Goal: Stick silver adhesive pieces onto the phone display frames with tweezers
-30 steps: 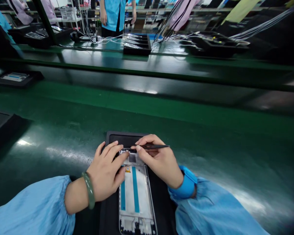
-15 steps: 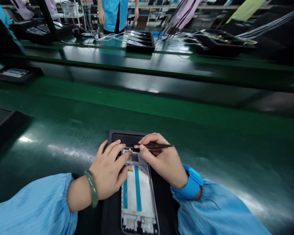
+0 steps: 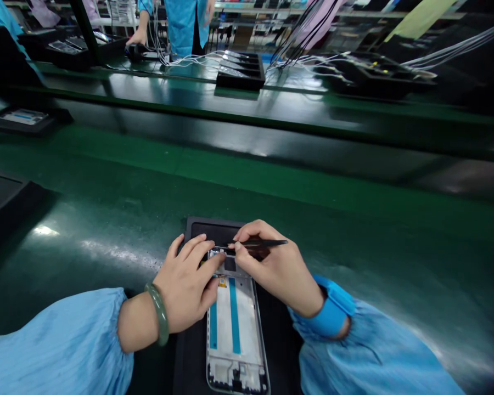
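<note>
Left hand: the left hand (image 3: 185, 285) lies open with its fingers spread, pressing down on the top end of the phone frame, not gripping it.
Right hand: the right hand (image 3: 275, 269) is closed on black tweezers (image 3: 263, 242), pinched between thumb and forefinger, their tips over the top end of the frame, just beside the left forefinger.
Wrists: a green bangle (image 3: 161, 314) circles the left wrist; a blue band (image 3: 333, 310) wraps the right wrist, and loose light blue sleeves (image 3: 45, 345) cover both forearms.
Phone frame: the phone frame (image 3: 235, 334) lies flat between the hands on a black mat (image 3: 214, 232), its long side pointing away from the person. It has a white back, two blue strips (image 3: 235, 315) and a small yellow label (image 3: 222, 282).
Tabletop: the glossy green tabletop (image 3: 107, 230) runs under the mat, with a black tray (image 3: 0, 192) at its left edge.
Far bench: a black rack of phones (image 3: 241, 71) sits among white cables (image 3: 189, 59). Behind it, a co-worker in a blue coat (image 3: 181, 22) rests a hand (image 3: 138, 37) on a dark object.
</note>
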A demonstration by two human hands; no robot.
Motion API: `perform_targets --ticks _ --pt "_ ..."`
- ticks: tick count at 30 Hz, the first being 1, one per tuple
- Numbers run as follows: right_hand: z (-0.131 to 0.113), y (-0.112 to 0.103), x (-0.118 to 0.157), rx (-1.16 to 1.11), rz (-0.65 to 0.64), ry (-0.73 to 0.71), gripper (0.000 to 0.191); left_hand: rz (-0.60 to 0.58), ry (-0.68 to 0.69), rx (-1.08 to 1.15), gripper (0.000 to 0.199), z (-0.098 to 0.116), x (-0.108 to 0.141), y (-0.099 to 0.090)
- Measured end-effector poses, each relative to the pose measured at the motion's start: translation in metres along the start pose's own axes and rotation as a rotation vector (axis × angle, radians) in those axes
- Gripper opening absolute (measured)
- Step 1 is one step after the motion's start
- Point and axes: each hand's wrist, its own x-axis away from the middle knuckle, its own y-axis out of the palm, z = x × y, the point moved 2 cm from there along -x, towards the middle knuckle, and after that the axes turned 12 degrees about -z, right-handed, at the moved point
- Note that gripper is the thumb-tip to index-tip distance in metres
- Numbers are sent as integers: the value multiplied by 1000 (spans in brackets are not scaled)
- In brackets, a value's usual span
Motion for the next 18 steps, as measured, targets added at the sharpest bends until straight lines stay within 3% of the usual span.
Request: perform_targets --ticks 8,10,15,18 --pt "-14 6 1 233 92 -48 12 -16 6 -18 36 0 0 -1" --pt "-7 8 4 132 110 24 10 -23 11 -21 37 0 0 -1" --pt "16 10 13 -382 151 202 10 -24 17 -14 36 -1 0 -1" --pt "20 12 15 -445 147 197 12 -24 16 -14 36 0 0 -1"
